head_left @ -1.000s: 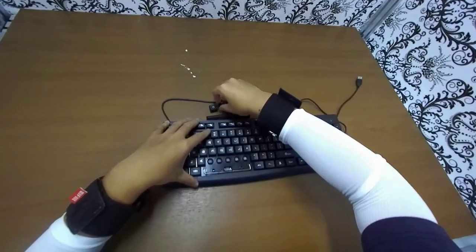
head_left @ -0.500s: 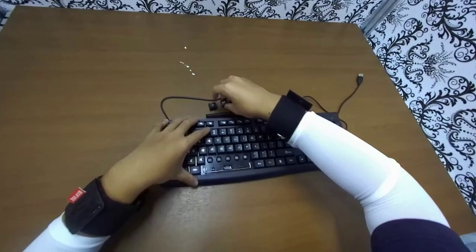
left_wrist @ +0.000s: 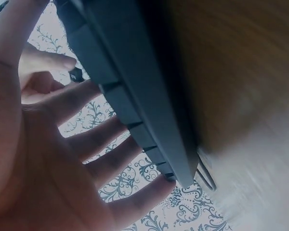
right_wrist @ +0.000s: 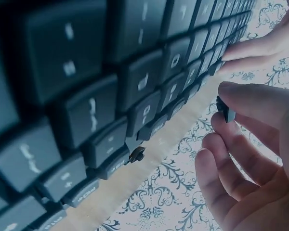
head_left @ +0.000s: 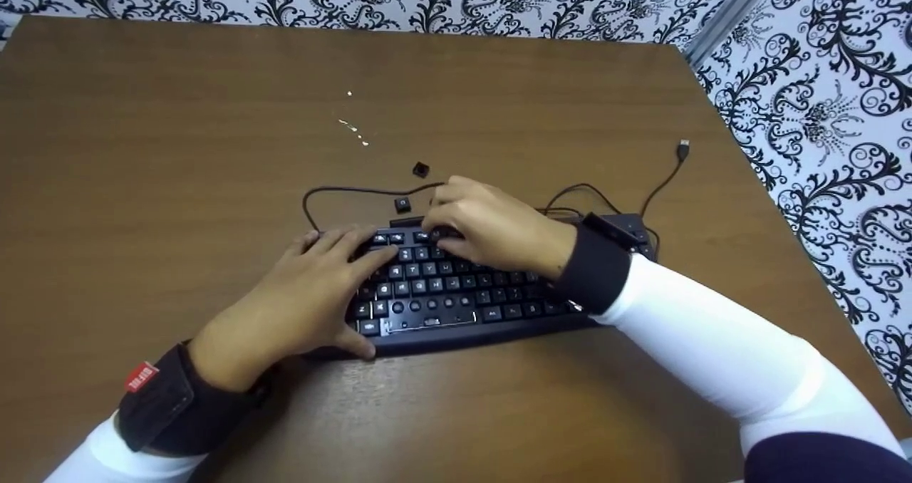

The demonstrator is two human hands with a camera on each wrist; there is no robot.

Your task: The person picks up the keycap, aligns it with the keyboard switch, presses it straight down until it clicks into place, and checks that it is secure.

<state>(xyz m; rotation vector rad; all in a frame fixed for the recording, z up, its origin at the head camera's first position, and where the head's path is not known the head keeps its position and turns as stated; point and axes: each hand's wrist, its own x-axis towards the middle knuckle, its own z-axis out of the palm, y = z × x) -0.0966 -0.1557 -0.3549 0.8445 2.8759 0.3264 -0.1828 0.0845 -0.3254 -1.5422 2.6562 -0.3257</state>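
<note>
Brown wooden table (head_left: 178, 148). Your splayed left hand (head_left: 303, 294) touches black keyboard (head_left: 484, 335); right hand (head_left: 491, 228) pinches small black keycap (right_wrist: 225, 109); slackening could drop it.

Glare is brightening the table (head_left: 370, 404) beside soft shadows. In the right wrist view, the nearest keys (right_wrist: 65, 50) are looking blurred under a bluish cast.

Left hand (head_left: 306, 294): palm down, fingers spread
Right hand (head_left: 502, 226): bent fingers pinching
Left arm (head_left: 117, 454): extends from near left
Right arm (head_left: 719, 348): extends from near right, reaching farther
</note>
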